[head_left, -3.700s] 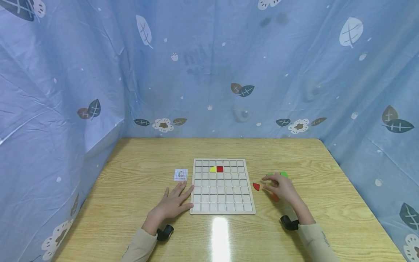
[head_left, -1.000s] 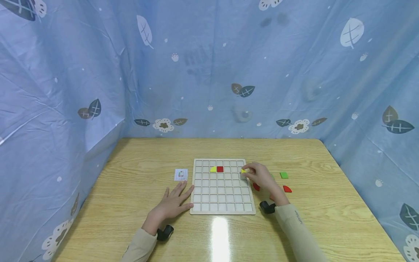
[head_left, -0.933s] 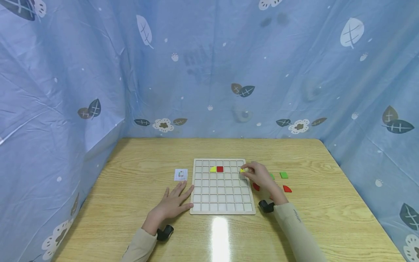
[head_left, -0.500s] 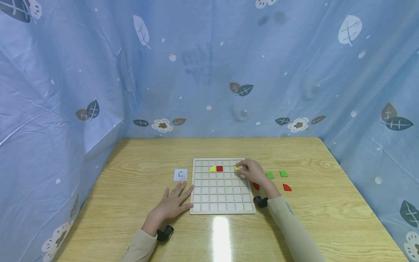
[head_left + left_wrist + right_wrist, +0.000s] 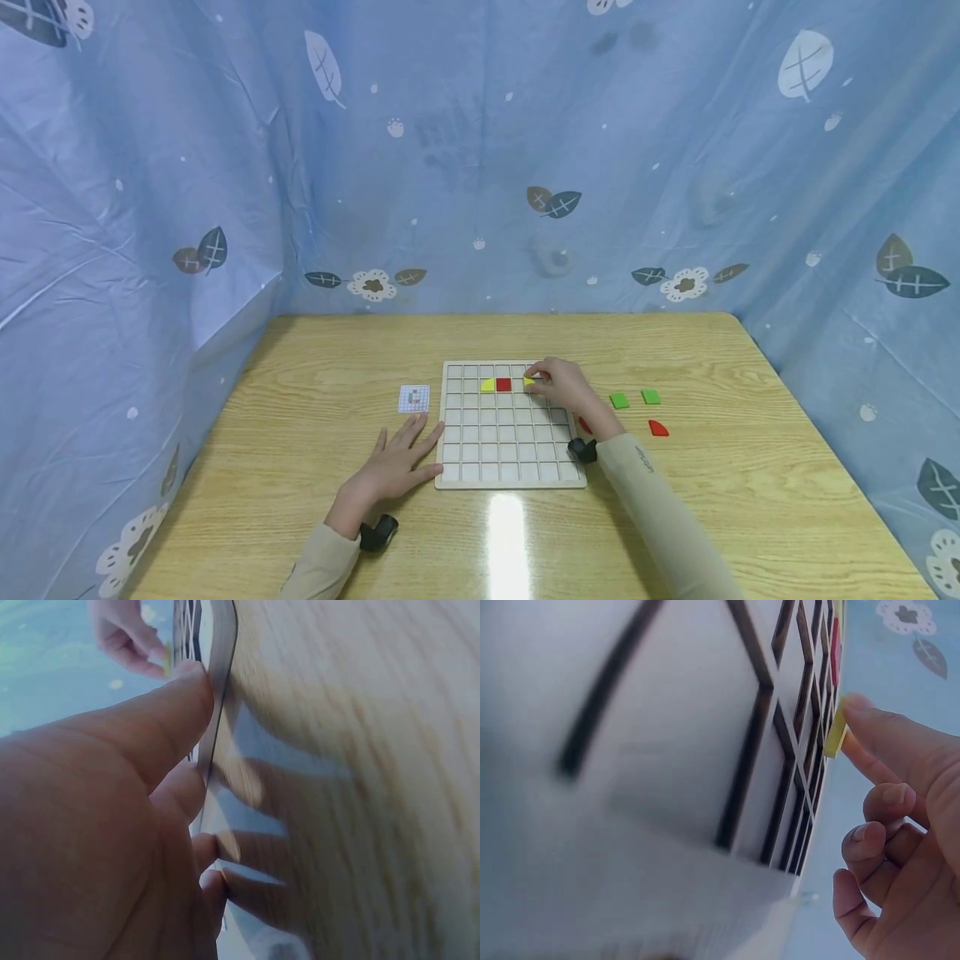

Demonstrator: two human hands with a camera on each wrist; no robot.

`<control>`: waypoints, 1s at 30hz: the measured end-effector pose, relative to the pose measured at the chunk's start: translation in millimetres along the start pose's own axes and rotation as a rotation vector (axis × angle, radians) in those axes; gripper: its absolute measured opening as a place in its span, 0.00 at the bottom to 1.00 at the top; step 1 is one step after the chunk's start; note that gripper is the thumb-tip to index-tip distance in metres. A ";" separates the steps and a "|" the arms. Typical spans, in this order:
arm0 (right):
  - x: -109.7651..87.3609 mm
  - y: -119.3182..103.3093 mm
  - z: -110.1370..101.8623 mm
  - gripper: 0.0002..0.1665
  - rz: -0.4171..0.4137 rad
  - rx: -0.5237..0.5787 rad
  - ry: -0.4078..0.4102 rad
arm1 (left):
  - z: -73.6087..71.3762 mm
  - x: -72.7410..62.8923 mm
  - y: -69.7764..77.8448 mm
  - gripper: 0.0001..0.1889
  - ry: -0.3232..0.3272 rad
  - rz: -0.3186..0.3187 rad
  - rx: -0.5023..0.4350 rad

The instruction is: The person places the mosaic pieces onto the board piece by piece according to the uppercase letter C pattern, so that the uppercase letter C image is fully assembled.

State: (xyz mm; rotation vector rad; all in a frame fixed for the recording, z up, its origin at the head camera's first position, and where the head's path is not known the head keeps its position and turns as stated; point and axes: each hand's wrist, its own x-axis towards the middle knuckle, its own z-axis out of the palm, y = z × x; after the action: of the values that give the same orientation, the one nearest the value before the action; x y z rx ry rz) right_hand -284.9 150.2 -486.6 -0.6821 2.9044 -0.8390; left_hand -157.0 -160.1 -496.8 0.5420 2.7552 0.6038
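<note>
Between thumb and index finger my right hand (image 5: pixel 564 386) pinches a small yellow tile (image 5: pixel 836 733), close over the second row of a wooden grid board (image 5: pixel 489 485). In that row a yellow quarter-circle tile (image 5: pixel 488 385) and a red square tile (image 5: pixel 504 384) lie side by side, just left of the held tile. My left hand (image 5: pixel 396 462) rests flat on the table with spread fingers, the fingertips and thumb at the board's left edge. In the left wrist view the thumb (image 5: pixel 176 705) reaches the board's edge.
Right of the board lie two green square tiles (image 5: pixel 618 401) and a red quarter-circle tile (image 5: pixel 658 428). Another red tile (image 5: pixel 585 425) is partly hidden by the right wrist. A small printed grid card (image 5: pixel 414 398) lies left of the board. A blue patterned curtain (image 5: pixel 480 167) hangs behind the table.
My right hand came from the loose tiles with the yellow tile pinched and has moved left over the board, towards the red square. My left hand stays put.
</note>
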 end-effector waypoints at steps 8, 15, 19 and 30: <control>8.8 -6.4 6.5 0.13 -0.001 -0.007 -0.017 | 3.4 3.7 -4.2 0.34 0.004 -0.003 0.010; 11.9 -9.0 9.5 0.13 0.017 -0.014 -0.023 | 2.9 3.0 -4.3 0.33 0.009 0.000 0.002; 13.1 -9.7 10.4 0.13 0.034 -0.024 -0.022 | 1.3 2.0 -3.2 0.34 0.010 0.000 -0.002; 10.7 -11.9 10.1 0.16 0.067 0.020 -0.027 | 1.9 2.0 -3.7 0.33 0.010 0.005 0.004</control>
State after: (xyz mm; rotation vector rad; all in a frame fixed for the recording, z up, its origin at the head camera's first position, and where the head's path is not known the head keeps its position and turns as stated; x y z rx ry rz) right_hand -288.2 131.7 -488.2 -0.5867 2.8728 -0.8433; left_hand -159.3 -161.7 -500.5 0.5477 2.7659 0.6046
